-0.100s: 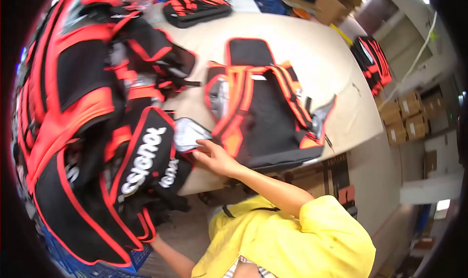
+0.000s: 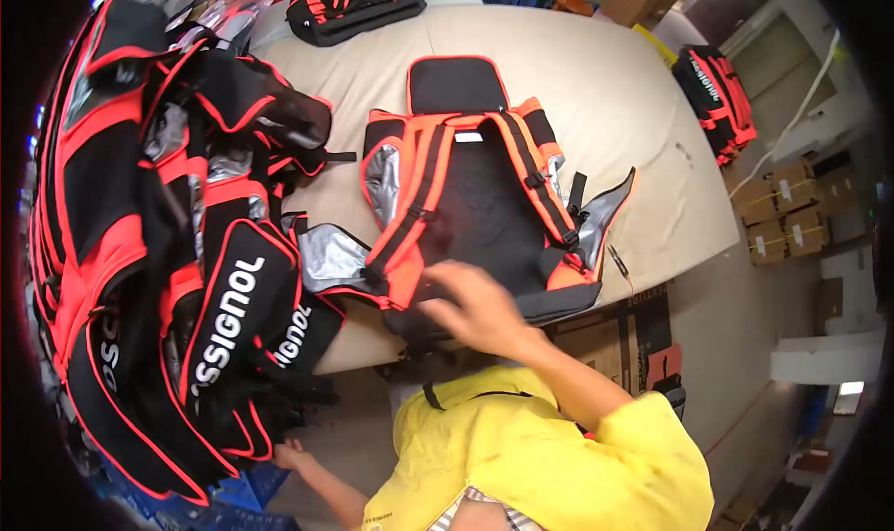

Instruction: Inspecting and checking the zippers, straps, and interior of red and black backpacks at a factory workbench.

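Note:
A black backpack (image 2: 484, 196) with orange trim lies on the pale table, its shoulder straps facing up and its top flap spread toward the far side. Over its near left corner hovers my right hand (image 2: 484, 312), somewhat blurred, fingers apart and holding nothing. A silver-grey side flap (image 2: 332, 256) of the backpack spreads out to the left. At the lower left, my left hand (image 2: 292, 455) is beside the bottom edge of a large heap of black and orange bags (image 2: 102, 224). Its fingers look loosely bent and apart, with nothing visible in them.
Another black and orange bag (image 2: 354, 8) rests at the table's far left, and one more (image 2: 715, 103) stands beyond its right edge. Cardboard boxes (image 2: 787, 210) are stacked on the floor at right. Blue crates (image 2: 251, 489) sit beneath the heap.
My right hand has left the silver-grey flap and moved right, over the backpack's near edge. My left hand shows more fully beside the heap. The whole view has shifted slightly.

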### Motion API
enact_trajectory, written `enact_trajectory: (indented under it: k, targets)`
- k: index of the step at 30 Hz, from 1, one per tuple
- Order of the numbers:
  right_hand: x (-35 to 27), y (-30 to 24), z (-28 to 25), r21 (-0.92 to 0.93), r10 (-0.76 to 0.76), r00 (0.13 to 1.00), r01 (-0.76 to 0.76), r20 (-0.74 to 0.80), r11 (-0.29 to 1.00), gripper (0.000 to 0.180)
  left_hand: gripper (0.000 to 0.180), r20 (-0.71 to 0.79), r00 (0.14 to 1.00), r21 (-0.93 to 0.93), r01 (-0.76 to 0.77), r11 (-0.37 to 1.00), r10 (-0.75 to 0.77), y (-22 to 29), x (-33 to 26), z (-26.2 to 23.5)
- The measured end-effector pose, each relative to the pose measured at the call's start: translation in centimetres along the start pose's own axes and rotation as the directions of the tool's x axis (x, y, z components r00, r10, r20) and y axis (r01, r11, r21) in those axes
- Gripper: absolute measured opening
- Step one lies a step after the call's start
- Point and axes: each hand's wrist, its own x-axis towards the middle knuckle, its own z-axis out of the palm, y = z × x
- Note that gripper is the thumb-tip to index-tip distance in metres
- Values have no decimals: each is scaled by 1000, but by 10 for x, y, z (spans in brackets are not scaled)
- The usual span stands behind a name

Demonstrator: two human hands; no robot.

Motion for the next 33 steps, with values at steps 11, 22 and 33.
enact_trajectory:
  k: [11, 22, 33]
  targets:
    - [-81, 167, -149, 191, 697, 696, -718, 171, 670, 88, 91, 844, 371, 426, -24, 904, -388, 61, -410, 179]
    - [-60, 155, -217, 517, 551, 817, -402, -170, 756, 35, 62, 931, 247, -71, -598, 798, 268, 83, -473, 154]
    - [-103, 139, -161, -480, 443, 821, -571, -361, 666, 79, 76, 862, 236, 14, -896, 444, 448, 25, -443, 141]
